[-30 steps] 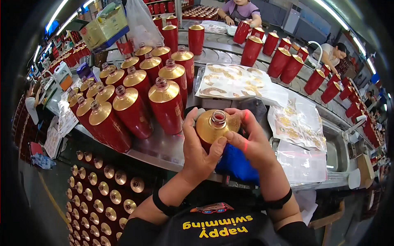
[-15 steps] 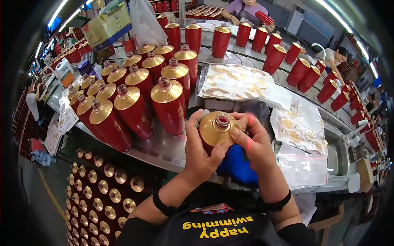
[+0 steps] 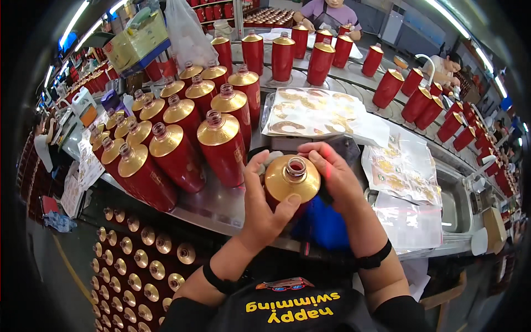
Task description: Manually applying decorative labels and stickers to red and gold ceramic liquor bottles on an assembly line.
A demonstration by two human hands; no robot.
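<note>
My left hand [image 3: 258, 202] is wrapped round a red bottle with a gold shoulder [image 3: 278, 180], its thumb resting on the front of the shoulder. The bottle is uncapped and its glass neck points up toward me. Beside the bottle's right side is my right hand [image 3: 340, 180], thumb and fingers drawn together in a pinch; whatever is between them does not show. A bit of greyish cloth or pad [image 3: 273, 157] peeks out by my left fingers. Below the bottle lies something blue [image 3: 326, 224], partly covered by my right hand.
Red bottles with gold shoulders [image 3: 221, 146] crowd the bench on the left. Sheets of gold decals [image 3: 310, 102] lie ahead, with another sheet [image 3: 401, 169] at right. Beyond, a curved conveyor [image 3: 354, 83] carries bottles past co-workers. A sink [image 3: 454, 213] sits right; more bottles [image 3: 135, 282] stand low left.
My right hand has lifted its thumb off the bottle's shoulder and drawn slightly up and back. The left hand keeps hold of the bottle. Bottles on the conveyor have shifted.
</note>
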